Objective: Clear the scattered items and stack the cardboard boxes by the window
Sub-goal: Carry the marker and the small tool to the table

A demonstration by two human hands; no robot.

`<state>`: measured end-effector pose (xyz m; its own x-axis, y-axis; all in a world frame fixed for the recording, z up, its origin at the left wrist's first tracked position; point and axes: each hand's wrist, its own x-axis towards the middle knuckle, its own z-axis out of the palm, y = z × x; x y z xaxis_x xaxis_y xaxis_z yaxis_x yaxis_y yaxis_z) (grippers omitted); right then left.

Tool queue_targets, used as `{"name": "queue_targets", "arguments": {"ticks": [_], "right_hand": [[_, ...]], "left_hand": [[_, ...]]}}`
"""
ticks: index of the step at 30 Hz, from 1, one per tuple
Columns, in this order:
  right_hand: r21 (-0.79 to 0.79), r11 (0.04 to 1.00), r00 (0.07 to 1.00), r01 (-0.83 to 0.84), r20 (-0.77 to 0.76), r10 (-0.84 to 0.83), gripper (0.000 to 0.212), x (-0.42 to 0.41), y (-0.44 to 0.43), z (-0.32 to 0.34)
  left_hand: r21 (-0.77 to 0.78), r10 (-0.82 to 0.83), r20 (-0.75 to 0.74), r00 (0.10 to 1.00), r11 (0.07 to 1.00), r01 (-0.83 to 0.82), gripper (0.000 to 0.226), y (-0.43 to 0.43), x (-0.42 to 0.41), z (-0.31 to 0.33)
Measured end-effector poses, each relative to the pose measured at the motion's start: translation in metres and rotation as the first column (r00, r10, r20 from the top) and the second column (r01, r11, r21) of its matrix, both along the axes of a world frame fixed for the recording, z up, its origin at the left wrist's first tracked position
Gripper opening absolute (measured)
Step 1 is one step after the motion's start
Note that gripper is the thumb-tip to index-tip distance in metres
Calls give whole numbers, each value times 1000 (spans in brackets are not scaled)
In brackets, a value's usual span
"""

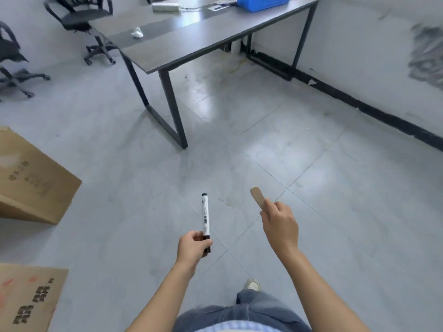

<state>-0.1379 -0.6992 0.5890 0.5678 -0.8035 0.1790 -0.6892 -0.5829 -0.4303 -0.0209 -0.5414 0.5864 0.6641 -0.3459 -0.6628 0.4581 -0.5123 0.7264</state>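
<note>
Jeans (251, 310) and one pale shoe (253, 285) fill the bottom edge, standing on a grey tiled floor (311, 176). It lies open ahead and to the right, as far as the black baseboard (359, 104) under the white wall. The left side is tighter. A printed cardboard box (26, 298) sits in the lower left corner, and a tilted cardboard box (31, 178) rests farther up the left edge; the frame cuts off both. Straight ahead the dark leg frame (172, 111) of a desk meets the floor, and its tabletop (191, 44) runs away toward the wall, carrying a crumpled paper (137, 33) and, at the far end, a blue bin (261, 2). Black office chairs (81, 22) stand beyond it to the left.

Over the open floor, the left hand (194, 245) is curled round the lower end of a marker (205, 216), which stands nearly upright with its capped end pointing away. The right hand (279, 224), apart from the left, pinches one end of a flat wooden stick (257, 197), whose free end angles up and to the left.
</note>
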Motion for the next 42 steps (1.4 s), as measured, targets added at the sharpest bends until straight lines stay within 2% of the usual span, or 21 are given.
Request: {"name": "queue_targets", "arguments": {"ticks": [3,9,15,18,20,24,30,33,35,42], "right_hand": [[38,990,991,132,23,-133,32,-21,-51,6],[79,980,983,181,-46,-178,37,-32,-124,-8],[102,980,984,170,-75,-163,29,0,-215,-24],[116,970,974,215,-94,-205,17,25,-284,-20],[119,970,973,213,-113,-200,16,47,-331,-12],[70,975,978,209,-1,-209,21,99,-401,2],[141,956,966,256,-64,-249,28,112,-479,-12],[229,917,942,328,-148,-300,23,112,-538,-23],[230,928,950,295,-177,-258,22,123,-587,-26],[208,965,988,157,-21,-156,20,186,-761,10]], "left_hand": [[-38,-106,31,994,994,107,15,-73,-17,7],[1,-227,94,969,974,228,16,-163,-22,6],[-6,-122,58,991,992,122,19,-250,30,3],[-66,-74,56,996,995,78,19,-318,73,6],[-114,-68,50,996,991,73,18,-367,104,14],[-204,-124,70,990,970,136,19,-457,149,34],[-125,-183,27,983,975,185,20,-547,163,25],[-69,-152,-22,988,986,150,20,-592,172,14],[-50,-112,-23,993,993,111,20,-634,184,8],[-143,14,80,997,990,-2,17,-782,218,35]]}}
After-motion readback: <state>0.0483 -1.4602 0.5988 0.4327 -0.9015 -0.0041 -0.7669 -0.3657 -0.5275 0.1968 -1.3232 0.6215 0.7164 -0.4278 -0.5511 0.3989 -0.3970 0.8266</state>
